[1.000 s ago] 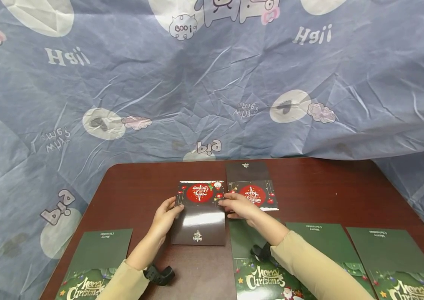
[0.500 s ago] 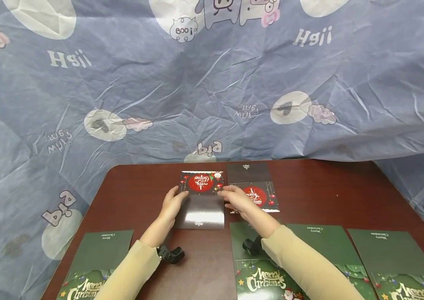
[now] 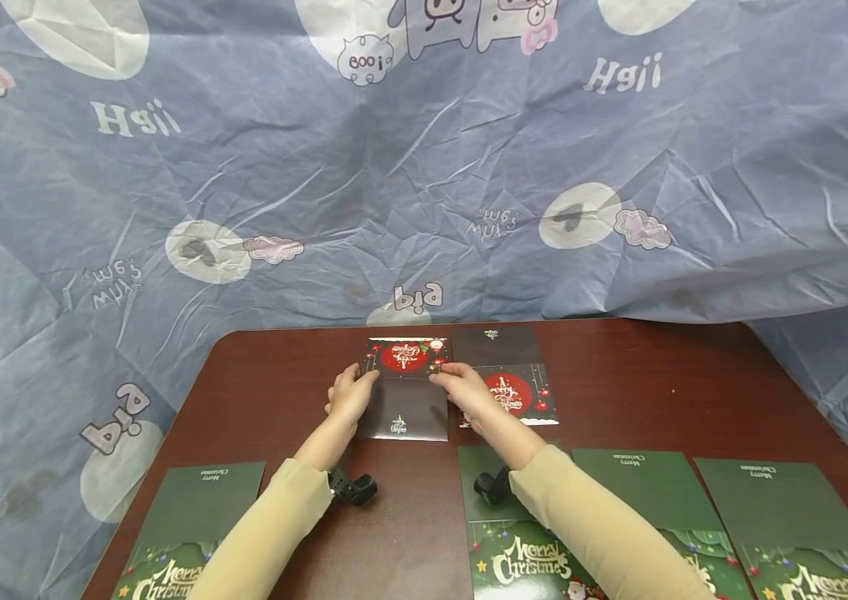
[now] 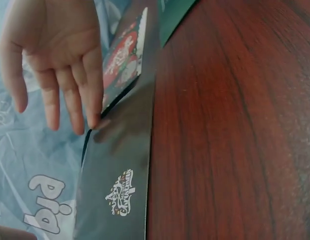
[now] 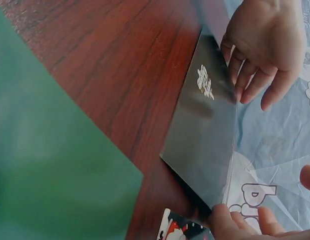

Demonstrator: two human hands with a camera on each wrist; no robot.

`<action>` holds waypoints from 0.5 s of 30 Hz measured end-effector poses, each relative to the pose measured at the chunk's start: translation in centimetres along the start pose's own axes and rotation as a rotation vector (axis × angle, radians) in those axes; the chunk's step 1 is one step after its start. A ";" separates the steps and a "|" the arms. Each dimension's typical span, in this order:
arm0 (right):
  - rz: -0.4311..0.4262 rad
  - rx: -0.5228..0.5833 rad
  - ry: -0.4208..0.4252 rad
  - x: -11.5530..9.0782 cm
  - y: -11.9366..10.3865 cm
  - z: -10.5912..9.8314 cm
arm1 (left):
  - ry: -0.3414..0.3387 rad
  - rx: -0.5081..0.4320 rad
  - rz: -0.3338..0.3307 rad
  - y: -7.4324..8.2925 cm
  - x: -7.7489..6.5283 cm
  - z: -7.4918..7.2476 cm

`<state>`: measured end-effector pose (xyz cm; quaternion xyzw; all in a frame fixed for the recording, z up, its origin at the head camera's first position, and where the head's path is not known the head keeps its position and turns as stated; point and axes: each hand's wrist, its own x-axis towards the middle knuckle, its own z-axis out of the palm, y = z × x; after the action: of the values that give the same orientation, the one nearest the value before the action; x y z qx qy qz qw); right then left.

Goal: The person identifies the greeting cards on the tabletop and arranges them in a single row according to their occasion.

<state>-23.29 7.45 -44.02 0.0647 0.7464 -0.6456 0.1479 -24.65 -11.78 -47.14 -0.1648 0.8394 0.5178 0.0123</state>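
A folded Christmas card, dark on its near half with a red circle on the far half, lies toward the back of the table. Along its left edge, near the fold, my left hand touches it. At the opposite edge my right hand touches it, also by the fold. In the left wrist view the right hand shows extended fingers, one tip at the fold. The left hand in the right wrist view has mostly straight fingers beside the dark panel. The card's far half is largely hidden in that view.
A matching dark card lies just right of the card between my hands. Several green Christmas cards, such as one at front left and one at far right, line the table front. A blue printed cloth hangs behind.
Both hands have moved the dark card away from me, toward the back of the table and slightly right, beside the matching card. The other cards stay in place.
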 end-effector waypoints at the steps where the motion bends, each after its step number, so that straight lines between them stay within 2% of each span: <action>1: -0.002 0.001 0.003 0.0 0.0 0.1 | -0.004 0.006 0.002 0.0 0.0 0.1; 15: -0.035 0.001 0.019 0.2 0.5 0.6 | -0.012 0.030 0.026 -0.1 -0.3 0.8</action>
<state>-23.24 6.89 -44.68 0.0581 0.7484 -0.6479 0.1295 -24.47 -11.07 -47.58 -0.1506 0.8490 0.5064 0.0130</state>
